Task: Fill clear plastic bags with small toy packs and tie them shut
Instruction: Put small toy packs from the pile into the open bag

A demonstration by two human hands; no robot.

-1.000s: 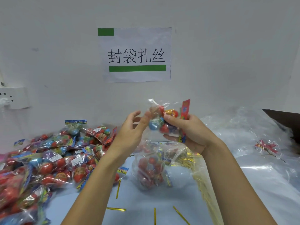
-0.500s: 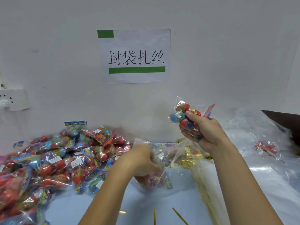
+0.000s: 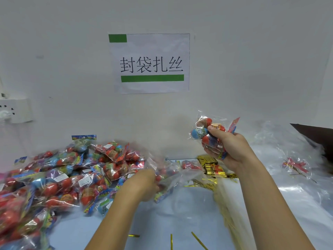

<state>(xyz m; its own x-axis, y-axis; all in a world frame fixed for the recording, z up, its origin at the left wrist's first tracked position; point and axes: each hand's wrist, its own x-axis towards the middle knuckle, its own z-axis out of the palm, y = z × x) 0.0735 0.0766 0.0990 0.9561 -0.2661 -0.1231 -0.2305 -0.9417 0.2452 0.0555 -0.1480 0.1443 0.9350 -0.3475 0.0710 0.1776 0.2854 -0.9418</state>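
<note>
At right of centre the right hand (image 3: 228,148) is raised above the bench (image 3: 153,222), its fingers (image 3: 215,129) curled round a toy pack (image 3: 207,131) of red and blue balls in clear wrap, a red header card sticking up behind. Lower, near the middle of the frame, the left hand (image 3: 142,184) is blurred; its fingers are bent into the crumpled mouth of a clear plastic bag (image 3: 173,177) lying on the bench, gripping the film, with red toys dimly seen inside. A heap of toy packs (image 3: 59,179) fills the lower left, reaching to just beside the left hand. Gold twist ties (image 3: 214,168) lie in a bundle below the right hand, and a few loose ones (image 3: 171,241) rest at the bottom centre. Empty clear bags (image 3: 288,156) are piled at the right. On the wall, upper centre, hangs a paper sign (image 3: 151,64) with green bars; a socket (image 3: 16,110) sits at the left edge
</note>
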